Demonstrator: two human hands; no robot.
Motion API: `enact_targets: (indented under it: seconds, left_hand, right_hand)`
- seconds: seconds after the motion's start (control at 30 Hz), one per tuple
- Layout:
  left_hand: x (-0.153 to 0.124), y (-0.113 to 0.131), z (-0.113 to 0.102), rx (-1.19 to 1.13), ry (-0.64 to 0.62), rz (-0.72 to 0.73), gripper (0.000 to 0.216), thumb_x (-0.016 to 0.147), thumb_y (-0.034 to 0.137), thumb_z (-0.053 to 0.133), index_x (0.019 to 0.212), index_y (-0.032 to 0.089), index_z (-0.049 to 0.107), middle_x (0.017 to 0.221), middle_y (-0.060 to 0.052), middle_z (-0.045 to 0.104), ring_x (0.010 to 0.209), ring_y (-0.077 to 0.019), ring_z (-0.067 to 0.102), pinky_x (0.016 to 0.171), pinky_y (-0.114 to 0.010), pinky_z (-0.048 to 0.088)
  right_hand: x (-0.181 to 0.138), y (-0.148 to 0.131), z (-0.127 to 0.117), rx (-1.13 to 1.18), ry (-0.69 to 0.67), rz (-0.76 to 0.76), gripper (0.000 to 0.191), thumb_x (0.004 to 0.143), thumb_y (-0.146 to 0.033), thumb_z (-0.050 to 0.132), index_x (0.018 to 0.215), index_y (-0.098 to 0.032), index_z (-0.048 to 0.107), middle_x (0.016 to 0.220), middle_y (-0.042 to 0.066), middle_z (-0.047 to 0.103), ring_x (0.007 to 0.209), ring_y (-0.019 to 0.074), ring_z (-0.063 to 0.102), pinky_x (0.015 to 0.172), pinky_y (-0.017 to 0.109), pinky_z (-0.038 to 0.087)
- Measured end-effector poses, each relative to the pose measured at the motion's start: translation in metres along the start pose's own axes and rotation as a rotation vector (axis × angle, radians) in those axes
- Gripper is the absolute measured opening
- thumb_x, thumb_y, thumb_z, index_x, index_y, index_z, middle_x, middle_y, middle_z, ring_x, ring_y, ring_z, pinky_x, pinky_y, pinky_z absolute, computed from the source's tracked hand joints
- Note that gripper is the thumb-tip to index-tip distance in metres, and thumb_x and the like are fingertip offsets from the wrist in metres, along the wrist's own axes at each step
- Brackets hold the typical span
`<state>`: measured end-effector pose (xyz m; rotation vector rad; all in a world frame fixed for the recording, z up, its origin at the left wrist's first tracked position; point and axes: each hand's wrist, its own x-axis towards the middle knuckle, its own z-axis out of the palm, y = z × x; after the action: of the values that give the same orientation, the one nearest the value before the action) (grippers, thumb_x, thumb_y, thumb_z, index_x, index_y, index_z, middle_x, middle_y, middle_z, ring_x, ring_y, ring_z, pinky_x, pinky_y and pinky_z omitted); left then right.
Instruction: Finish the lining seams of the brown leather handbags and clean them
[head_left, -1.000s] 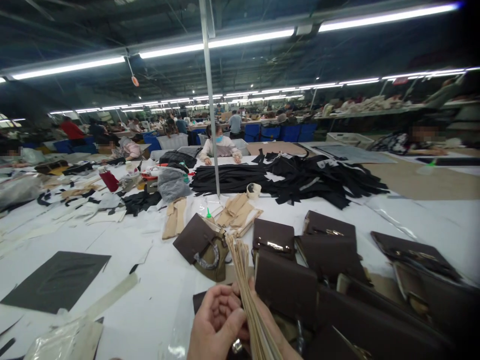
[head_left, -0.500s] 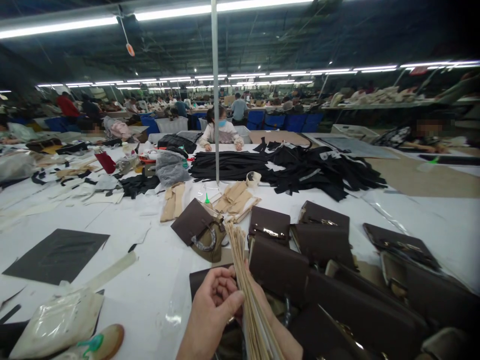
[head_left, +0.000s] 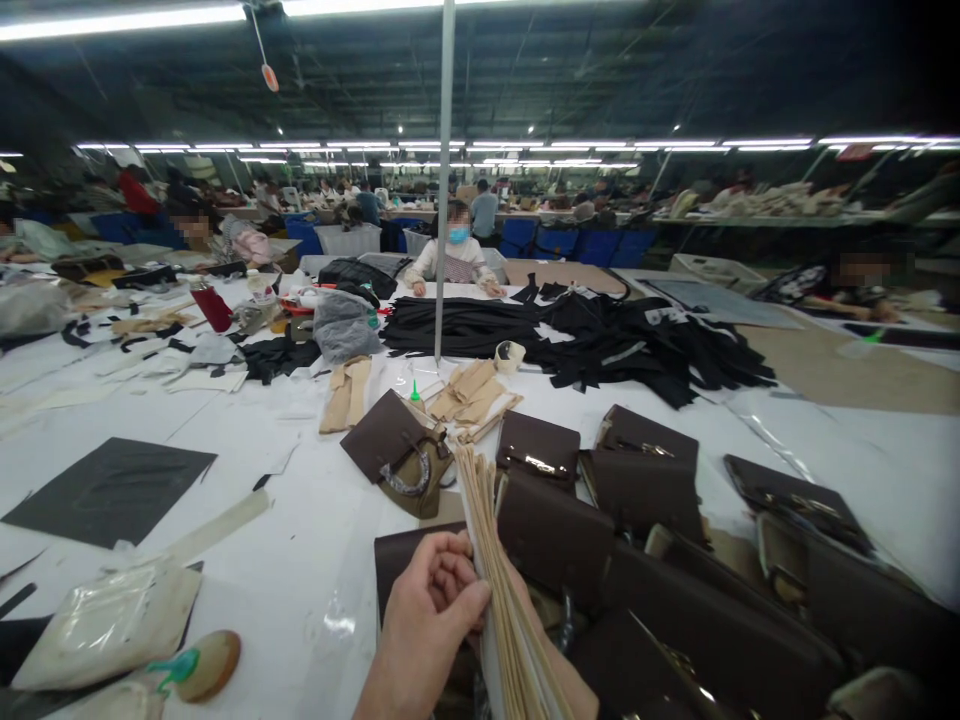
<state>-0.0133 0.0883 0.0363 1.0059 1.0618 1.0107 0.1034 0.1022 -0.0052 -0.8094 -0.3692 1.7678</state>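
Observation:
A thick bundle of thin tan strips [head_left: 501,580], seen edge-on and slightly fanned, stands in front of me at the bottom centre. My right hand [head_left: 534,625] supports it from behind and the right, most of its fingers hidden by the strips. My left hand [head_left: 433,610] is curled at the bundle's left edge, its thumb and fingers pinching there; a pale face of the outermost strip shows beside the thumb. Just beyond lies a dark brown handbag [head_left: 397,450] with a wrapped handle. Several brown bags with metal clasps, such as this one [head_left: 538,447], lie to the right.
Across the white table [head_left: 300,560] lie black strips [head_left: 465,325], tan pieces [head_left: 472,390], a tape roll [head_left: 509,356] and a dark sheet [head_left: 112,490]. A glue bottle [head_left: 210,665] lies near left. A metal pole [head_left: 445,180] rises mid-table; a masked person [head_left: 456,265] sits opposite.
My view has shifted slightly. At the bundle's left edge, more of the outermost strip's pale face shows beside my left thumb. Both hands stay in nearly the same place.

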Motion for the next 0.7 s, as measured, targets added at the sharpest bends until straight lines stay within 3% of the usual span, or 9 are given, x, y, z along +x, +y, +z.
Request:
enact_targets:
  seconds: [0.3, 0.43, 0.57, 0.7]
  left_hand:
    - [-0.003, 0.004, 0.000, 0.235, 0.057, 0.022, 0.030, 0.076, 0.013, 0.064, 0.105, 0.018, 0.063, 0.083, 0.001, 0.060, 0.068, -0.0118, 0.053, 0.062, -0.021, 0.044]
    - [-0.002, 0.004, -0.001, 0.257, 0.068, 0.006, 0.033, 0.074, 0.012, 0.063, 0.106, 0.018, 0.062, 0.083, 0.002, 0.059, 0.069, -0.0122, 0.052, 0.062, -0.021, 0.043]
    - [-0.001, 0.005, -0.003, 0.263, 0.064, -0.012, 0.033, 0.073, 0.014, 0.063, 0.105, 0.018, 0.061, 0.086, 0.001, 0.059, 0.070, -0.0124, 0.052, 0.062, -0.021, 0.042]
    - [-0.001, 0.006, -0.004, 0.323, 0.080, -0.004, 0.035, 0.074, 0.014, 0.061, 0.109, 0.020, 0.059, 0.085, 0.002, 0.062, 0.070, -0.0135, 0.055, 0.063, -0.022, 0.043]
  right_hand:
    - [0.005, 0.011, -0.007, -0.020, -0.004, 0.034, 0.030, 0.097, -0.039, 0.060, 0.118, -0.018, 0.062, 0.119, 0.008, 0.064, 0.101, 0.0235, 0.064, 0.086, 0.043, 0.056]
    - [0.010, 0.021, -0.014, -0.022, 0.003, 0.044, 0.036, 0.097, -0.049, 0.057, 0.107, -0.015, 0.064, 0.100, 0.005, 0.069, 0.083, 0.0192, 0.066, 0.077, 0.039, 0.057]
    - [0.013, 0.024, -0.015, -0.028, 0.019, 0.025, 0.050, 0.084, -0.064, 0.065, 0.092, -0.014, 0.070, 0.076, 0.003, 0.069, 0.074, 0.0222, 0.067, 0.073, 0.037, 0.054]
    - [0.009, 0.019, -0.012, -0.074, 0.044, 0.016, 0.052, 0.081, -0.062, 0.070, 0.100, -0.014, 0.071, 0.087, 0.006, 0.072, 0.084, 0.0240, 0.068, 0.077, 0.037, 0.055]
